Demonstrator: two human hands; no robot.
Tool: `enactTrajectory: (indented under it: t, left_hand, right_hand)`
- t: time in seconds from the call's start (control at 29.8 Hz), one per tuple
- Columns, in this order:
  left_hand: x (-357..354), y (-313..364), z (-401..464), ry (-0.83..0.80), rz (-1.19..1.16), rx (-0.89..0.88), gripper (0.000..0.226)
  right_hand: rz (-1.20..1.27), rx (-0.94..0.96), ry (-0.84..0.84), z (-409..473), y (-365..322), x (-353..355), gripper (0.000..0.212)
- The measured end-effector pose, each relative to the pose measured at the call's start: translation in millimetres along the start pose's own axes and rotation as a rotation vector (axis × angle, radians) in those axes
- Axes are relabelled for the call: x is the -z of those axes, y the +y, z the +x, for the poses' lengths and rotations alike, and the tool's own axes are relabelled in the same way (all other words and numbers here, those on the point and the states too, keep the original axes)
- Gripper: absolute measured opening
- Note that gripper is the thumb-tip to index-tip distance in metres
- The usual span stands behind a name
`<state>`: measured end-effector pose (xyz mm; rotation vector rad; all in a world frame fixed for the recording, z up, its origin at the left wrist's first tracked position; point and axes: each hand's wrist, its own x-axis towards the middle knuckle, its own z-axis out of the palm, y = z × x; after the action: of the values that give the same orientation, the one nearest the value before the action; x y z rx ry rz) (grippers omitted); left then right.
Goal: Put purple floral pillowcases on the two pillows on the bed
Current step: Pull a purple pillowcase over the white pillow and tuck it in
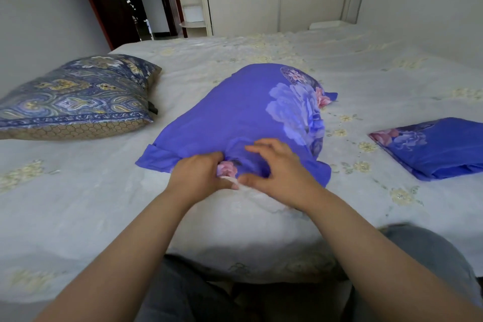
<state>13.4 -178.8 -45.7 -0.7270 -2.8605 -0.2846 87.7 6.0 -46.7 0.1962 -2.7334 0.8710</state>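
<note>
Near edge of bed [261, 230], centre: first pillow sits inside purple floral pillowcase [235, 112]. Both hands work its open end. Left hand [201, 172] pinches the gathered cloth; right hand [277, 165] curls over the flap beside it, thumb under the fold. Second pillow [75, 97], still bare of purple, lies toward left edge; spare pillowcase [433, 149] folded flat at right edge. Risk: flap tucked unevenly leaves the filling bunched, or cloth slips from the pinch and the end gapes.
</note>
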Motion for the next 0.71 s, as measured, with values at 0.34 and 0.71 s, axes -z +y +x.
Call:
enactTrajectory:
  t: [0.34, 0.71]
  left_hand:
    - [4.0, -27.9, -16.3, 0.065, 0.053, -0.188, 0.028]
    - [-4.9, -101.5, -51.9, 0.285, 0.207, 0.020, 0.019]
  right_hand:
    - [-0.330, 0.061, -0.236, -11.1, -19.5, -14.3, 0.022]
    - [-0.095, -0.079, -0.421, -43.2, -2.3, -36.4, 0.054]
